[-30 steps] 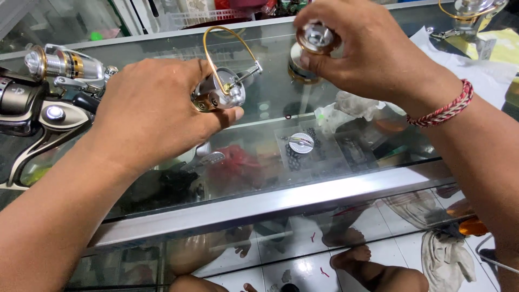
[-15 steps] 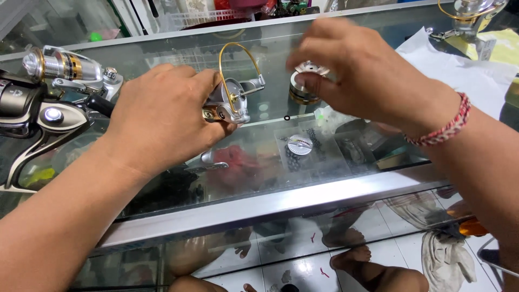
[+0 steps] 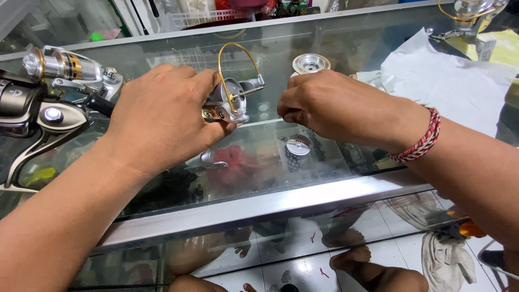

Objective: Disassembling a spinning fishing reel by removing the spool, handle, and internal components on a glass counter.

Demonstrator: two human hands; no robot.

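Observation:
My left hand (image 3: 162, 116) grips a silver fishing reel body (image 3: 230, 100) over the glass counter (image 3: 346, 35). Its thin gold bail wire (image 3: 233, 48) arches upward. My right hand (image 3: 335, 105), with a red and white braided band at the wrist, hovers just right of the reel with its fingers curled and nothing visible in them. A silver spool (image 3: 310, 63) stands on the glass just behind that hand. A small round silver cap (image 3: 297, 146) lies on the glass under its knuckles.
A silver and gold spinning reel (image 3: 62, 65) and a black and silver one (image 3: 32, 113) lie at the left. White paper (image 3: 448, 81) covers the right; another gold-bailed reel (image 3: 476, 11) sits far right. A metal counter edge (image 3: 259, 205) runs across; bare feet show below.
My right hand set the silver spool down on the glass and dropped lower, fingers curled. My left hand tilted the reel body slightly and stayed in place.

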